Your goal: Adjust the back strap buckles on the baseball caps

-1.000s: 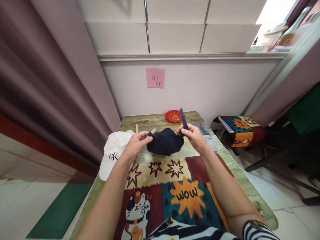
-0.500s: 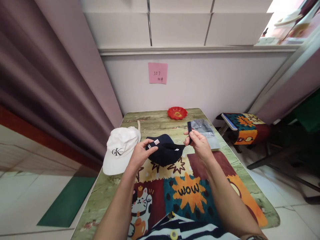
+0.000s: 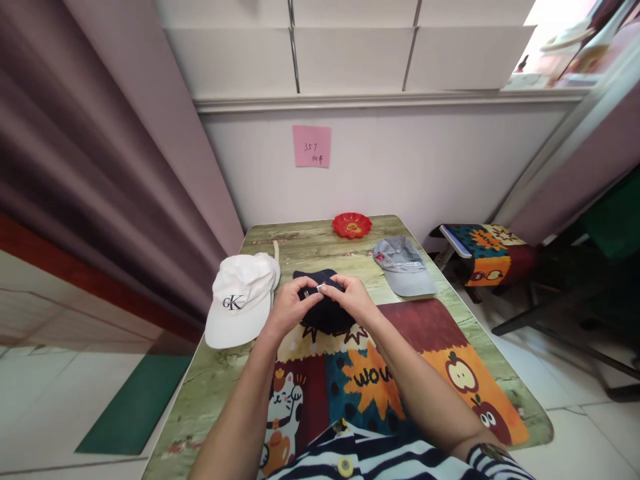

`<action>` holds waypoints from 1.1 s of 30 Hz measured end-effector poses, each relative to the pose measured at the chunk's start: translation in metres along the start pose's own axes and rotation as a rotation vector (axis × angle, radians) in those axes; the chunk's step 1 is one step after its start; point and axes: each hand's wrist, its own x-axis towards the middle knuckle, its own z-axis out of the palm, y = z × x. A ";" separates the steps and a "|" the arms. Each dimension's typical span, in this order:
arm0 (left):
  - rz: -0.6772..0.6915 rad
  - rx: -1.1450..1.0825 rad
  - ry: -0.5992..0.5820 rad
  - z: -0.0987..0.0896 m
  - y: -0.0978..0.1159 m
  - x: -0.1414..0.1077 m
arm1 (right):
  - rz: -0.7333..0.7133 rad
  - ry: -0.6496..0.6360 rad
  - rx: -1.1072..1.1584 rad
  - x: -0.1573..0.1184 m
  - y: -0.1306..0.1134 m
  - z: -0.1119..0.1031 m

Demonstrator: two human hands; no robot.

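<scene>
Both of my hands meet at the strap of a dark navy cap (image 3: 327, 317), over the colourful mat near the table's middle. My left hand (image 3: 293, 303) pinches the strap end with the small metal buckle. Close against it, my right hand (image 3: 350, 293) pinches the strap from the other side, with a small pale tag between the fingertips. A white cap with black letters (image 3: 243, 300) lies left of my hands. To the right rests a grey cap (image 3: 404, 265), its brim pointing toward me.
At the table's far edge sits a red scalloped dish (image 3: 352, 225). The patterned mat (image 3: 425, 327) covers the near part of the wooden-look table (image 3: 200, 400). A covered stool (image 3: 480, 250) stands off to the right, and a pink note (image 3: 312, 146) is on the wall.
My right hand has moved left with the loose strap end and now meets my left hand at the buckle. The grey cap is no longer partly covered by my right hand.
</scene>
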 end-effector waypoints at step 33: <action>-0.430 -0.929 0.162 0.007 0.005 -0.010 | -0.144 0.200 -0.197 -0.013 -0.016 0.006</action>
